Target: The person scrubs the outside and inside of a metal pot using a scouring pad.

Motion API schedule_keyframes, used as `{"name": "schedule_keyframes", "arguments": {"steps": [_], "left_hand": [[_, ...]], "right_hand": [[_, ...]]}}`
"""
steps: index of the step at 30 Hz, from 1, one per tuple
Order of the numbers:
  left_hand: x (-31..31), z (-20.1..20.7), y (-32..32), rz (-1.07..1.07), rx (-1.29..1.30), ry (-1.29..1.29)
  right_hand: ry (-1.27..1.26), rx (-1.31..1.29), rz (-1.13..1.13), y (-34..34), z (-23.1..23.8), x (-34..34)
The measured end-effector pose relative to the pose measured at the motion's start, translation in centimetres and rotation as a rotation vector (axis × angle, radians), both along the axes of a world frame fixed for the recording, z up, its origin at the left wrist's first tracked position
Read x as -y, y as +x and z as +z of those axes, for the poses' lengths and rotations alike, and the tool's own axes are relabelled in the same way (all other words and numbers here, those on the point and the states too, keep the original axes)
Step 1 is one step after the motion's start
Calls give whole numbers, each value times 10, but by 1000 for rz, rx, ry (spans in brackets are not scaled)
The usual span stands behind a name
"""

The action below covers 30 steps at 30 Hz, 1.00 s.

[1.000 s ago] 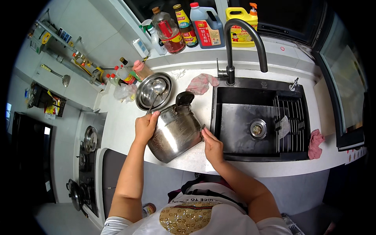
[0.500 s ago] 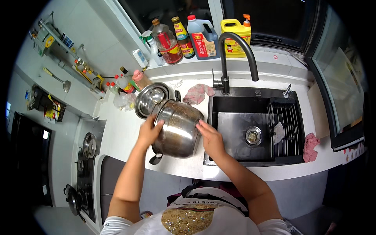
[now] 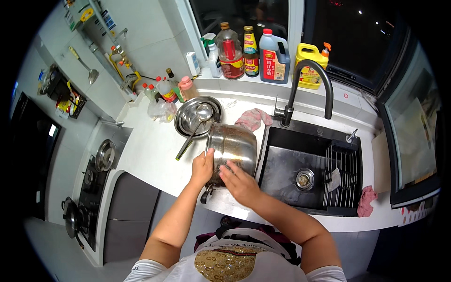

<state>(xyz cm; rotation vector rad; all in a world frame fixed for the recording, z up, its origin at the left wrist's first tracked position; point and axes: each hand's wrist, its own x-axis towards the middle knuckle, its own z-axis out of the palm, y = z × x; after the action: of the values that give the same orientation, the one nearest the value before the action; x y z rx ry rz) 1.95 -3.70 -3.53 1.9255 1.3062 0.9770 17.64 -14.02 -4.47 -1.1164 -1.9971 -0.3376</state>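
A large steel pot (image 3: 237,145) lies tipped on the counter left of the sink, its rim side facing left and its base toward the sink. My left hand (image 3: 202,168) grips the pot at its left rim, above a black side handle (image 3: 205,196). With fingers stretched out, my right hand (image 3: 240,184) rests against the pot's near side. Just behind the pot, steel bowls (image 3: 181,123) sit stacked, with a ladle (image 3: 191,136) lying across them, its dark handle pointing toward me. The pot's inside is hidden.
A black sink (image 3: 286,164) with a tall faucet (image 3: 312,66) and a drying rack (image 3: 341,176) is to the right. Pink cloths (image 3: 253,118) lie behind and right of it. Bottles (image 3: 275,56) line the windowsill. A stove (image 3: 89,197) stands far left.
My right hand has moved from the pot's base end to its near side. My left hand still holds the rim. The view has shifted, and the ladle's handle now shows.
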Motion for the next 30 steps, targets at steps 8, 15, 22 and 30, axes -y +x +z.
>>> {"name": "schedule_keyframes", "arguments": {"steps": [8, 15, 22, 30], "left_hand": [[-1, 19, 11, 10, -79, -25], [-1, 30, 26, -32, -93, -63], [-17, 25, 10, -44, -168, -82], [-26, 25, 13, -32, -203, -77]], "right_hand": [[-76, -126, -202, 10, -3, 6], [-165, -295, -253, 32, 29, -20], [-104, -169, -232, -6, 17, 13], [-72, -414, -232, 7, 7, -19]]}}
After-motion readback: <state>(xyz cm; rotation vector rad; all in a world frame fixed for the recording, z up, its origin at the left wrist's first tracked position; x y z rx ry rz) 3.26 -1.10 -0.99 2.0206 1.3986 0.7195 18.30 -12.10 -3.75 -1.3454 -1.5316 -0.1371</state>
